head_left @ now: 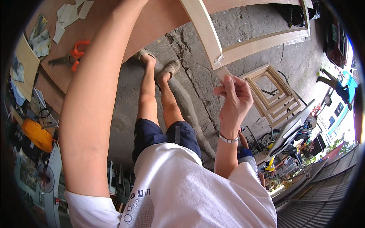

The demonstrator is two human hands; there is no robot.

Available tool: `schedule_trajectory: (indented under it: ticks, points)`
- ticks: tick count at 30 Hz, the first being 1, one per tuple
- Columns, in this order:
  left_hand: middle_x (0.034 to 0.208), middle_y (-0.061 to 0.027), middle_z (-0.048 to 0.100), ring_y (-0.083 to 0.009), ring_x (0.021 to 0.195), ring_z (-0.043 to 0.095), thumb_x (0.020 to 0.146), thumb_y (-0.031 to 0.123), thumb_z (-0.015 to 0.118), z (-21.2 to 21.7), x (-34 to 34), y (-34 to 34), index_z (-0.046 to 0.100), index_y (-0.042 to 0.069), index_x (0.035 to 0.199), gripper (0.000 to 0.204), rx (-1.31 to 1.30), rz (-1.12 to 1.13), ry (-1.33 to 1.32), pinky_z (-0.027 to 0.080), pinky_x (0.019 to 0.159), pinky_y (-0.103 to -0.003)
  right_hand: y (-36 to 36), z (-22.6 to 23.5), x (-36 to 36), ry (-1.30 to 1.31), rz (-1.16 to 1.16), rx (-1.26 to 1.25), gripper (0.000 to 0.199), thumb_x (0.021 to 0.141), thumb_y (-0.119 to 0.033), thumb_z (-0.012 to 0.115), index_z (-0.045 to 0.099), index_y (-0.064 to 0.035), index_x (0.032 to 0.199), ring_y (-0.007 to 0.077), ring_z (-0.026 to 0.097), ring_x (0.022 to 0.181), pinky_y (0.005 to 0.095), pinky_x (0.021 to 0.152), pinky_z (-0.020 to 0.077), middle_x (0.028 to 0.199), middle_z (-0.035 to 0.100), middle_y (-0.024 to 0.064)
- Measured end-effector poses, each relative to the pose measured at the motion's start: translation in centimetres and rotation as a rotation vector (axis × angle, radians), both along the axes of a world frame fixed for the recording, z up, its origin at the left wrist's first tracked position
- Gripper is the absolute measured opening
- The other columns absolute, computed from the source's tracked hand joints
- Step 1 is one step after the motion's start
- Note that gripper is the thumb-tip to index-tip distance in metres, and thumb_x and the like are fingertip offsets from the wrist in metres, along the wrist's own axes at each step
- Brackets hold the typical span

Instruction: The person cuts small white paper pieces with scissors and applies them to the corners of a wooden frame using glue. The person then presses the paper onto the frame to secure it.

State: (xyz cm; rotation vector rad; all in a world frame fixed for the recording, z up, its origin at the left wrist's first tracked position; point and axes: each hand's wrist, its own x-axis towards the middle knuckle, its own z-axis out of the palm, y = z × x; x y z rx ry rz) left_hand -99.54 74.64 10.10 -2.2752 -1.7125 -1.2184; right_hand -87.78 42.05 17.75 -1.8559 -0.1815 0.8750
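My right hand is closed, its thumb and fingers pinching a small flat pale piece. That piece is just below the corner of a pale wooden frame; I cannot tell whether they touch. A whitish smear marks the corner joint. My left forearm reaches up past the top edge, so the left hand is out of sight. The frame lies partly over a brown wooden worktop, with its corner out past the worktop's edge.
Orange-handled scissors and several cut pale pieces lie on the worktop at left. More wooden frames are stacked at right. A fan stands lower left. Another person is partly visible behind my right arm, and one in blue farther off.
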Motion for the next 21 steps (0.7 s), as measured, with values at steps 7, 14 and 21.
schedule_trajectory:
  ticks: [7,14,21]
  points:
    - [0.09,-0.0177,0.071,-0.0378,0.084,0.07,0.096,0.025,0.059,2.0,0.0,-1.0,0.065,0.007,0.101,0.02,-0.124,0.029,0.12,0.055,0.076,-0.05,2.2,0.1,2.9,-1.151,0.674,0.039,0.036,0.08,0.006,0.076,0.078,-0.0103,0.111,0.0201,0.066,0.077,0.0326,0.066,0.0524,0.088,0.067,0.0064]
    - [0.088,-0.0162,0.07,-0.0361,0.083,0.07,0.095,0.025,0.057,1.8,-0.7,-1.4,0.064,0.008,0.095,0.018,-0.094,0.035,0.095,0.055,0.074,-0.049,2.3,-1.3,2.9,-1.297,0.827,-0.003,0.041,0.076,0.003,0.078,0.077,-0.0136,0.113,0.0226,0.061,0.078,0.0362,0.07,0.051,0.096,0.065,0.0039]
    - [0.089,-0.0161,0.07,-0.0349,0.083,0.07,0.096,0.025,0.056,2.0,-0.4,-1.4,0.064,0.008,0.098,0.019,-0.153,0.054,0.111,0.056,0.074,-0.048,1.5,-2.2,2.0,-1.265,0.843,-0.021,0.041,0.077,0.006,0.074,0.077,-0.0095,0.114,0.0244,0.063,0.081,0.0368,0.073,0.0529,0.1,0.066,0.0069]
